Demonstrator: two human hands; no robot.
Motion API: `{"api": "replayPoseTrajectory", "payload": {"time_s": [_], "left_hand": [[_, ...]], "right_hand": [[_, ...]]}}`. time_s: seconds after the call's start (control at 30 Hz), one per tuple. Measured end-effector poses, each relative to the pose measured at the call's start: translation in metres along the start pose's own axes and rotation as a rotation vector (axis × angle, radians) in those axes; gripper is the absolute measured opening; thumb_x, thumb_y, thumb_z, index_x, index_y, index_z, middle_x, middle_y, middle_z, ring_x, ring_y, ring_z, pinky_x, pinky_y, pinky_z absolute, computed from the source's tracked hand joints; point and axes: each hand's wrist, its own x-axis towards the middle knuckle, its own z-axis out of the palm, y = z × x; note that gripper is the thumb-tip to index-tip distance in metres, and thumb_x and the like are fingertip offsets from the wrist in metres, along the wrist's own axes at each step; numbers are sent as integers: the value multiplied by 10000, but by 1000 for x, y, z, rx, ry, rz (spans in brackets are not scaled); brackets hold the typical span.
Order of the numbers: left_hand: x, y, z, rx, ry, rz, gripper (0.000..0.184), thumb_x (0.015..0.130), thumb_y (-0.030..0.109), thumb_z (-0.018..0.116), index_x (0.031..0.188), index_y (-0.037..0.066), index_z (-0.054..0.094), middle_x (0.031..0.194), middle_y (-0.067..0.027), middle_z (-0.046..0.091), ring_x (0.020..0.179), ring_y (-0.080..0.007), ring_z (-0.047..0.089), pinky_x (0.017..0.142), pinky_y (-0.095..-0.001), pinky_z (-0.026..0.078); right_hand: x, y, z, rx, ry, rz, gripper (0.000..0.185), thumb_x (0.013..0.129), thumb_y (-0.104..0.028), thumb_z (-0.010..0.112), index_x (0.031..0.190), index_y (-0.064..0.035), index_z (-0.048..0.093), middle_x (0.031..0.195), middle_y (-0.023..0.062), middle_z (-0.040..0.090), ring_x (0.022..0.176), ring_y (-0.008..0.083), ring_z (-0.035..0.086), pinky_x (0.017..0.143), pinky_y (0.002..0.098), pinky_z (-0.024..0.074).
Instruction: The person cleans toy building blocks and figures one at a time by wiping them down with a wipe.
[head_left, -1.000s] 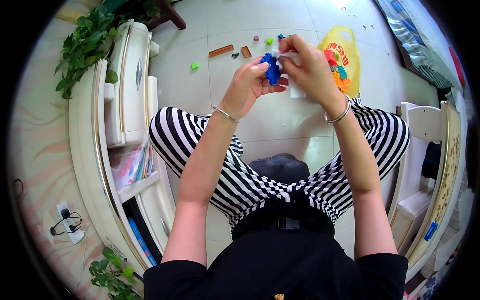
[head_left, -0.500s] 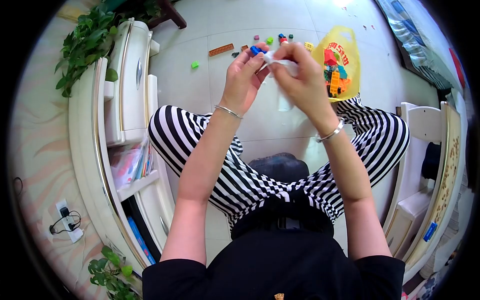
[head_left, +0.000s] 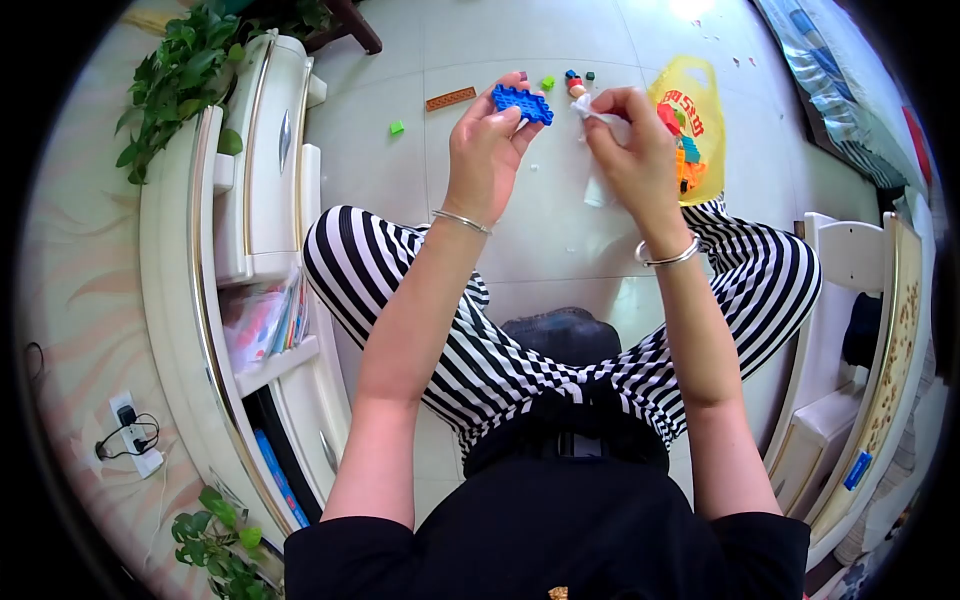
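A blue toothed toy piece (head_left: 522, 104) is held between the thumb and fingers of my left hand (head_left: 486, 140). My right hand (head_left: 632, 145) pinches a crumpled white tissue (head_left: 608, 122), a short distance to the right of the blue piece. Beyond the hands on the floor lie a long brown brick (head_left: 451, 99), a light green brick (head_left: 397, 127) and another green piece (head_left: 547, 82). A small toy figure (head_left: 575, 84) is just past the tissue. The yellow bag (head_left: 700, 90) beside my right hand holds several red, teal and orange toy pieces.
White cabinets with drawers (head_left: 262, 170) stand on the left, with a leafy plant (head_left: 180, 85) on top. At the right is a white chair-like piece of furniture (head_left: 850, 250). A dark stool or seat (head_left: 562, 335) shows between the striped legs.
My hands have moved apart; the tissue has come off the blue piece and shifted right. The blue piece now shows its broad face.
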Motion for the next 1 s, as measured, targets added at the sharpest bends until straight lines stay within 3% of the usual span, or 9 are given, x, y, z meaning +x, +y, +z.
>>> {"api": "replayPoseTrajectory", "payload": {"time_s": [0.17, 0.23, 0.3, 0.37, 0.53, 0.77, 0.83, 0.93, 1.0], "left_hand": [[-1, -1, -1, -115, -95, -95, 500, 812, 188, 572, 1259, -4, 452, 1181, -106, 534, 1138, -232, 516, 1015, -388, 397], [-3, 2, -1, -164, -105, -123, 532, 802, 214, 586, 1268, -3, 448, 1200, -107, 532, 1138, -231, 514, 1013, -393, 397], [-3, 5, -1, -223, -193, -180, 563, 798, 242, 578, 1284, -5, 437, 1219, -104, 528, 1124, -230, 520, 985, -398, 418], [-5, 4, 0, -207, -213, -216, 557, 804, 241, 564, 1282, -14, 436, 1220, -110, 527, 1119, -238, 522, 966, -400, 432], [-3, 6, -1, -43, -270, -283, 528, 818, 226, 526, 1267, -38, 442, 1206, -129, 528, 1073, -253, 550, 912, -413, 470], [-4, 7, 2, 75, -289, -254, 548, 819, 196, 510, 1299, -51, 414, 1169, -135, 541, 1002, -235, 584, 869, -412, 499], [-4, 10, 4, 33, -290, -248, 552, 822, 193, 507, 1310, -46, 407, 1168, -132, 542, 1004, -232, 583, 864, -405, 503], [-5, 9, 6, 70, -266, -257, 545, 823, 173, 492, 1322, -31, 407, 1179, -127, 536, 1014, -229, 579, 837, -388, 511], [-2, 7, 2, -50, -263, -371, 452, 871, 130, 488, 1298, -8, 442, 1136, -106, 561, 957, -200, 592, 753, -330, 519]], "right_hand": [[0, 2, -1, 206, -121, -74, 147, 783, -53, 619, 904, -3, 550, 807, 86, 620, 747, 157, 615, 673, 284, 492], [6, 0, -8, 57, -57, 132, 153, 779, -39, 617, 907, 9, 548, 809, 77, 618, 756, 147, 615, 691, 273, 493], [12, -3, -12, 217, -75, 218, 152, 783, -51, 618, 911, -3, 553, 825, 70, 625, 770, 143, 618, 715, 271, 494], [16, -8, -14, 195, -95, -51, 143, 793, -61, 615, 915, -14, 557, 838, 65, 633, 788, 147, 628, 729, 275, 496], [28, -11, -23, -45, -243, -103, 145, 794, -64, 587, 923, -16, 541, 860, 100, 637, 803, 242, 636, 722, 315, 503], [32, 4, -27, -110, -339, -215, 146, 800, -74, 585, 928, -13, 549, 844, 110, 628, 792, 231, 628, 725, 311, 488], [27, 5, -30, -26, -298, 70, 150, 799, -80, 593, 925, -7, 559, 831, 98, 624, 782, 210, 620, 725, 294, 481], [20, 9, -24, 67, -258, 133, 152, 803, -85, 598, 922, 4, 566, 820, 82, 625, 768, 174, 602, 730, 280, 478], [14, 15, -17, 167, -223, 122, 153, 791, -68, 616, 914, 7, 566, 830, 73, 615, 784, 147, 587, 748, 269, 473]]}}
